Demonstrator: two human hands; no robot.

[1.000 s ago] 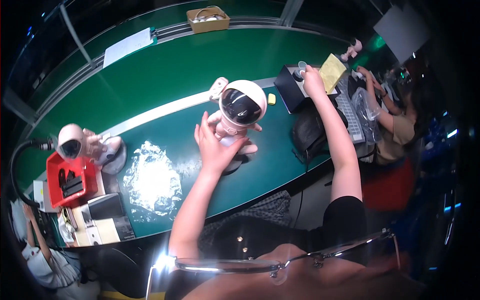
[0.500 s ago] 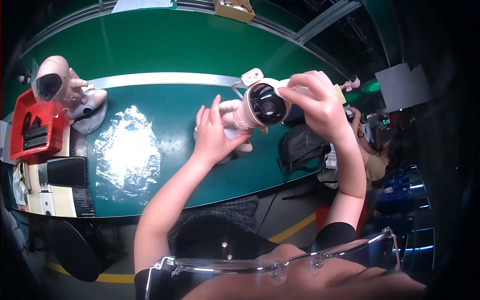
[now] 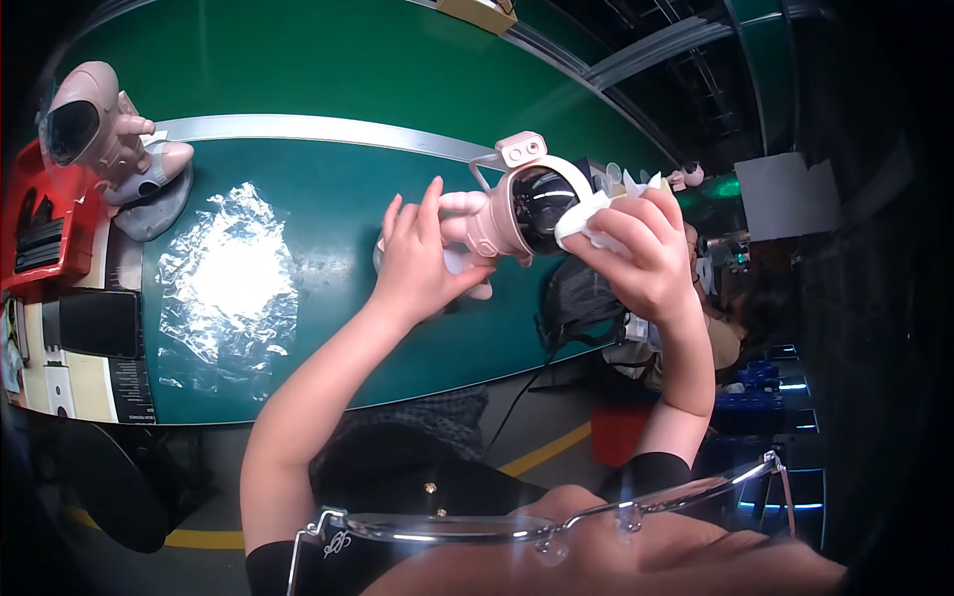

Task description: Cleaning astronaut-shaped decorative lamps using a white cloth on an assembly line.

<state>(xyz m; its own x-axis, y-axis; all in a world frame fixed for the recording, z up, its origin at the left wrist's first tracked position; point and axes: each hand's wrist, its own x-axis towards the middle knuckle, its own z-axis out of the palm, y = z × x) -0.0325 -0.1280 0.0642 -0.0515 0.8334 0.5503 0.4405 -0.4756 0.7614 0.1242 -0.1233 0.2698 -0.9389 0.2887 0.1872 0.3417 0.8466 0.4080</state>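
My left fingers are holding pink spaceman; right fingers pinching white cloth against dark visor; wiping maybe not done.

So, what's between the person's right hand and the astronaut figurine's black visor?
A crumpled white cloth or tissue: the head view shows it bunched in the right hand, overlapping the black visor of the pink astronaut figurine.
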